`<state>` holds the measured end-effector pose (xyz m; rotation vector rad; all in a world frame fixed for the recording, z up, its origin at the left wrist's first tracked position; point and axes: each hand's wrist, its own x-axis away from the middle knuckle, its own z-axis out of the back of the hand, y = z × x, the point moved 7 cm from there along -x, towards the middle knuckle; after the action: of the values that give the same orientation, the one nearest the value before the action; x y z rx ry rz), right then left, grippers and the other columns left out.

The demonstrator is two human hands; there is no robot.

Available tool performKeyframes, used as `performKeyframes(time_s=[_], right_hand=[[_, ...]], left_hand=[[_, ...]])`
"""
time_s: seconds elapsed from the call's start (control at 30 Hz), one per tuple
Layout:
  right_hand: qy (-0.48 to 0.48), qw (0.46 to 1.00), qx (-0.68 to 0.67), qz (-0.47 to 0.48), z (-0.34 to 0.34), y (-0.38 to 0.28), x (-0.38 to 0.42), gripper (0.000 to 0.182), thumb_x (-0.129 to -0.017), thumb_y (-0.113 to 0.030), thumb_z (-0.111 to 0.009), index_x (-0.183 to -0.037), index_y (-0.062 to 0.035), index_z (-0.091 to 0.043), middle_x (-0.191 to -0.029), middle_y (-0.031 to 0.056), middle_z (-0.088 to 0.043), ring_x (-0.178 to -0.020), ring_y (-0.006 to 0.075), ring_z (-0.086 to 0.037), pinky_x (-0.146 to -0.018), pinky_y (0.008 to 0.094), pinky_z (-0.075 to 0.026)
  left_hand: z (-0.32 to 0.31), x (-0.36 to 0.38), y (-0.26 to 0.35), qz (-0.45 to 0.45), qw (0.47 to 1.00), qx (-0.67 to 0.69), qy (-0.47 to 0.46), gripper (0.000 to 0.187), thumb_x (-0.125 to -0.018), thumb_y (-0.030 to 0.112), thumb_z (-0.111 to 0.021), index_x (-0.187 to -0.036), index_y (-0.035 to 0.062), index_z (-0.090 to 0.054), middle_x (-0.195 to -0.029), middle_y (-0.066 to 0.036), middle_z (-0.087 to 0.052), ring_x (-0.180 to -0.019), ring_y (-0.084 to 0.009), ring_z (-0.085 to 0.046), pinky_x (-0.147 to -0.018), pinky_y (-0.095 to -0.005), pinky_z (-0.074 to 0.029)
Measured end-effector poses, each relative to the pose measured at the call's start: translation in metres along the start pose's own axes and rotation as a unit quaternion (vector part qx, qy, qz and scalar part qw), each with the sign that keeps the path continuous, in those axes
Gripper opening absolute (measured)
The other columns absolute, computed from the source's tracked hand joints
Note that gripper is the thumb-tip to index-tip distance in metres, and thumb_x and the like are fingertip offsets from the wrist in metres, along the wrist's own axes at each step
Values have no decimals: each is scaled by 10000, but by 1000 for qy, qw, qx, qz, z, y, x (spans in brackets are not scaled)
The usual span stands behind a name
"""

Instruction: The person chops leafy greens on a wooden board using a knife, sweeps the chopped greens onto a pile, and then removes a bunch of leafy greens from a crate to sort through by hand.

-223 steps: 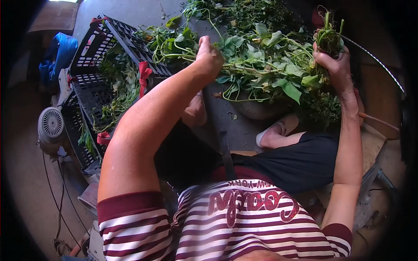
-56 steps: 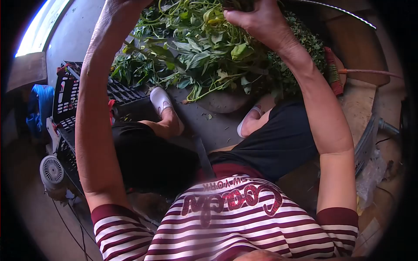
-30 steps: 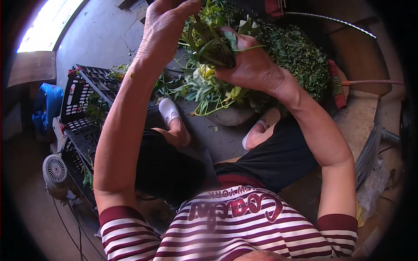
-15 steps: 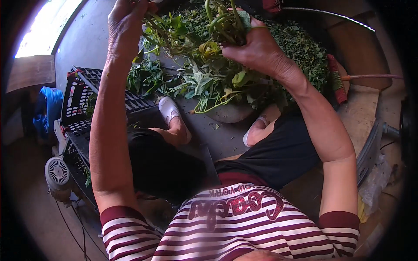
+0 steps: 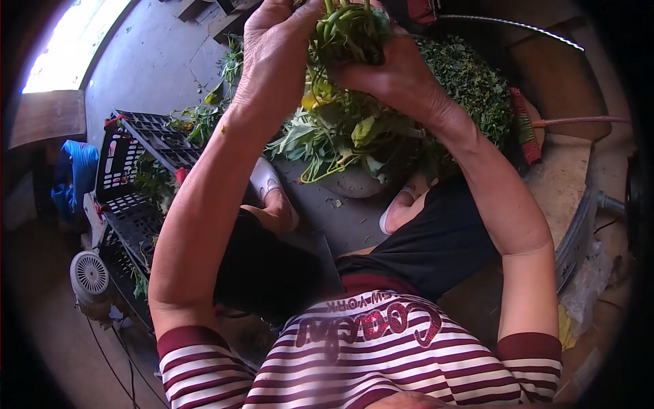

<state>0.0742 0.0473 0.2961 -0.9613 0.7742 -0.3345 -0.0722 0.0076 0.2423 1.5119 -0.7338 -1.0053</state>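
Note:
At the top of the head view, my right hand (image 5: 398, 68) is wrapped round a bundle of green leafy stems (image 5: 346, 34). My left hand (image 5: 279, 41) is right beside the bundle on its left, fingers bent in. The top edge cuts off its fingertips, so what they pinch, if anything, is hidden. Pale leaves (image 5: 313, 136) and a yellowish leaf hang below the hands, over a round grey surface (image 5: 351, 183). A large heap of small cut greens (image 5: 466, 88) lies right of my right hand.
Black plastic crates (image 5: 146, 140) holding some greens stand at the left, near a small round fan-like device (image 5: 90, 271) and blue material (image 5: 75, 174). A red-edged brush (image 5: 526, 126) lies at the right. Two white shoes (image 5: 264, 178) are on the floor below the greens.
My left hand has moved right, close against the bundle. My right hand stays nearly in place, still holding the stems. More of the crate and the leaves at the left now shows.

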Motion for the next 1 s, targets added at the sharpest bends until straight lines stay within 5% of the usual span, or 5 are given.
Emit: performKeyframes(time_s=[0.2,0.27,0.47,0.7,1.0], right_hand=[[-93,991,-56,-79,-5,-5,4,376,-677,-68,-674,-1034,-4,-574,-920,64,-623,-866,125,-577,-776,276,-456],[-99,969,-210,-88,-4,-4,5,369,-668,-64,-678,-1022,-8,-589,-901,60,-628,-879,123,-575,-789,268,-450],[-82,985,-84,-123,-4,4,4,348,-635,-108,-700,-941,15,-590,-836,80,-634,-794,131,-588,-732,283,-468],[-75,980,-102,-156,-4,23,8,362,-633,-139,-710,-945,19,-618,-859,116,-642,-799,150,-600,-735,282,-478],[-22,984,99,-150,40,53,9,277,-710,-125,-681,-942,20,-636,-886,105,-639,-825,167,-610,-775,285,-481]], left_hand=[[-8,-2,-4,8,1000,4,11,546,-775,289,-621,-1192,9,-407,-1007,-122,-537,-924,-202,-554,-847,-304,-424],[-11,-3,-4,8,1000,7,18,590,-761,312,-631,-1205,8,-389,-1024,-130,-530,-943,-209,-546,-858,-310,-420],[-20,-1,-5,11,999,9,30,724,-717,381,-661,-1245,7,-336,-1075,-154,-511,-1000,-229,-524,-891,-325,-408],[-22,0,2,8,1000,-5,16,882,-667,462,-696,-1292,6,-273,-1136,-181,-488,-1066,-252,-498,-929,-342,-395],[-60,31,27,11,957,-175,-233,1086,-602,566,-741,-1352,3,-192,-1213,-217,-460,-1150,-282,-465,-977,-365,-377]])
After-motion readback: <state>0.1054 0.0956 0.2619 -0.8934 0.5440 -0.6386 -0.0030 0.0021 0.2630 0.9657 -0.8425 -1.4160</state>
